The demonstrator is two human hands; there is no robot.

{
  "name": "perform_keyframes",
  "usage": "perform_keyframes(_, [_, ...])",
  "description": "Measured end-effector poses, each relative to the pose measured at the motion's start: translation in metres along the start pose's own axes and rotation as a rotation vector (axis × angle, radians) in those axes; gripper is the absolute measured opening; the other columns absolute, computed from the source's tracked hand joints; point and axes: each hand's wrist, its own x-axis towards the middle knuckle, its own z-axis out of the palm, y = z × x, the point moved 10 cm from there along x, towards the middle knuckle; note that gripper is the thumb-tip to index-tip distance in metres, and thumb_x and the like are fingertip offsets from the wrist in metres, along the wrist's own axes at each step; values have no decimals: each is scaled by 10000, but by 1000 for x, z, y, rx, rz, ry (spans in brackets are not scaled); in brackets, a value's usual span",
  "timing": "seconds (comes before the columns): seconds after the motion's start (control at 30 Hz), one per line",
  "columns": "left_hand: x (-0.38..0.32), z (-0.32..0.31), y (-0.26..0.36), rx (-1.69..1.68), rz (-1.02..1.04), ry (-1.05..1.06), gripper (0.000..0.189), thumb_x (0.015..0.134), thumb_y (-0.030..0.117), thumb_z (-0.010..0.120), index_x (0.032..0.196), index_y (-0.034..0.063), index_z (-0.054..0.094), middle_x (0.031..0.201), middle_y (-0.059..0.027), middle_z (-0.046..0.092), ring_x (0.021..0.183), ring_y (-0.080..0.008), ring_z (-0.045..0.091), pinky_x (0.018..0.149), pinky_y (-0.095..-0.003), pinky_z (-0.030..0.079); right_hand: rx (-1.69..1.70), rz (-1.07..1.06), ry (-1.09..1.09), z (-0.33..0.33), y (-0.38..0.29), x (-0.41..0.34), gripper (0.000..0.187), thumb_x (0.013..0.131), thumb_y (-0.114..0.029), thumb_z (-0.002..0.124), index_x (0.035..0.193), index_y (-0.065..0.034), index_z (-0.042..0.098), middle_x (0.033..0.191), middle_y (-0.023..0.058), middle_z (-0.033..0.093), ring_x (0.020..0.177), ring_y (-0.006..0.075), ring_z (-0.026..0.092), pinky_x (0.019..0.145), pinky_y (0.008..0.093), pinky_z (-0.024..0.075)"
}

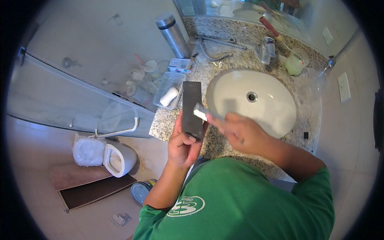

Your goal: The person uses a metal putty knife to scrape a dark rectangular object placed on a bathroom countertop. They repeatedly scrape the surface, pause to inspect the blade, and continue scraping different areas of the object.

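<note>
My left hand (186, 147) grips the lower end of a dark grey rectangular block (192, 108), which looks like a sharpening stone and is held up at the counter's edge. My right hand (240, 130) is closed around a flat metal blade (200, 111), perhaps a chisel or plane iron. The blade's bright end lies over the right side of the block. Motion blurs the blade and the fingers, and the fingers hide the rest of the tool. Beyond my right hand lies the oval white washbasin (228, 79).
Left of the block, a clear plastic tray (158, 99) holds a white object. A soap package (181, 65) and a steel thermos (172, 34) stand behind it. A flexible hose (207, 52), a red-handled brush (271, 28) and a cup of greenish liquid (294, 65) line the granite counter's back.
</note>
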Motion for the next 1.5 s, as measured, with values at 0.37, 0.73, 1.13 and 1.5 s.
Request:
perform_keyframes(0.37, [4, 3, -1, 14, -33, 13, 1011, 591, -23, 514, 1589, 23, 361, 1535, -197, 511, 1453, -324, 484, 1306, -515, 263, -155, -38, 149, -11, 3, 3, 719, 910, 29, 620, 1558, -274, 550, 852, 103, 576, 687, 278, 598, 652, 387, 517])
perform_keyframes(0.73, [10, 0, 1, -21, -8, -6, 994, 599, -28, 501, 1582, 31, 368, 1513, -172, 536, 1450, -316, 486, 1313, -545, 235, -82, -42, 162, -8, 13, 8, 751, 885, -22, 638, 1573, -302, 522, 814, 114, 534, 699, 324, 590, 648, 445, 505])
perform_keyframes(1.13, [14, -2, 3, 16, -23, 33, 994, 593, -30, 516, 1577, 32, 381, 1522, -176, 527, 1456, -313, 482, 1288, -514, 296, 7, 49, -201, 23, 20, 11, 696, 899, -22, 628, 1542, -283, 563, 826, 141, 541, 735, 351, 601, 658, 463, 492])
perform_keyframes(1.5, [16, 7, 7, -6, -2, -6, 976, 588, -26, 507, 1557, 22, 396, 1480, -166, 557, 1416, -311, 513, 1307, -525, 263, -38, -54, -12, 7, 22, 13, 719, 922, 19, 594, 1574, -274, 528, 817, 115, 554, 687, 266, 568, 649, 387, 487])
